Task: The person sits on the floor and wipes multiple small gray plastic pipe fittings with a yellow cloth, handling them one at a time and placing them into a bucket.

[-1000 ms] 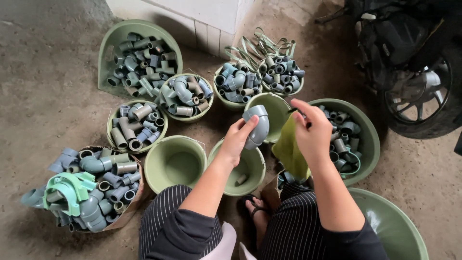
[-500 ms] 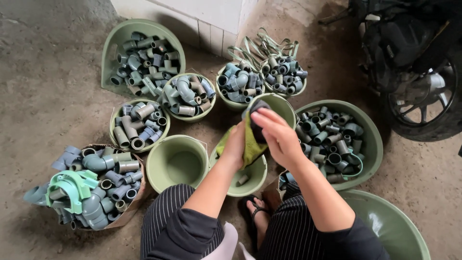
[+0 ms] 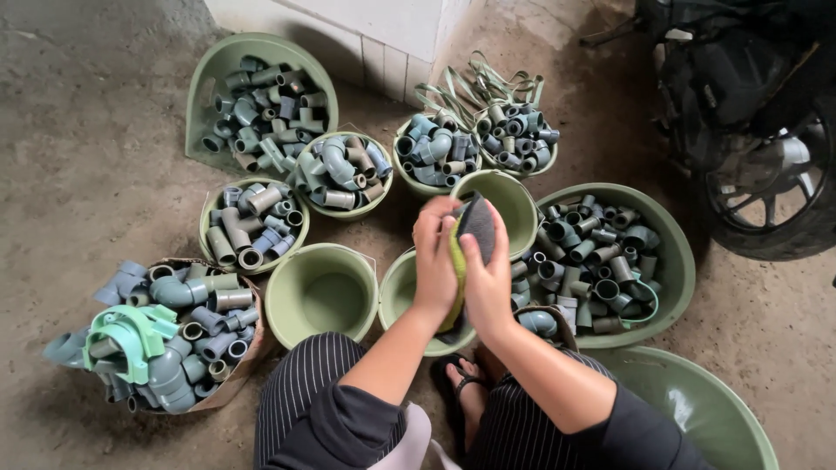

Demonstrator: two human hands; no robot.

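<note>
My left hand (image 3: 434, 261) and my right hand (image 3: 489, 287) are pressed together above a green bowl (image 3: 396, 292). My right hand holds a scrub sponge (image 3: 477, 222), yellow-green with a dark face, folded against my left palm. The grey pipe elbow in my left hand is hidden behind the sponge and fingers. A second green bowl (image 3: 514, 204) sits just beyond the hands.
An empty green bowl (image 3: 320, 292) stands to the left. Several bowls and a box (image 3: 174, 322) hold grey pipe fittings. A large basin (image 3: 675, 261) of fittings is on the right, a motorcycle wheel (image 3: 775, 191) beyond it, and another basin (image 3: 697, 400) at bottom right.
My right hand has brought the sponge over the grey elbow held in my left hand. Both hands have closed together and dropped slightly lower, and the elbow is now covered.
</note>
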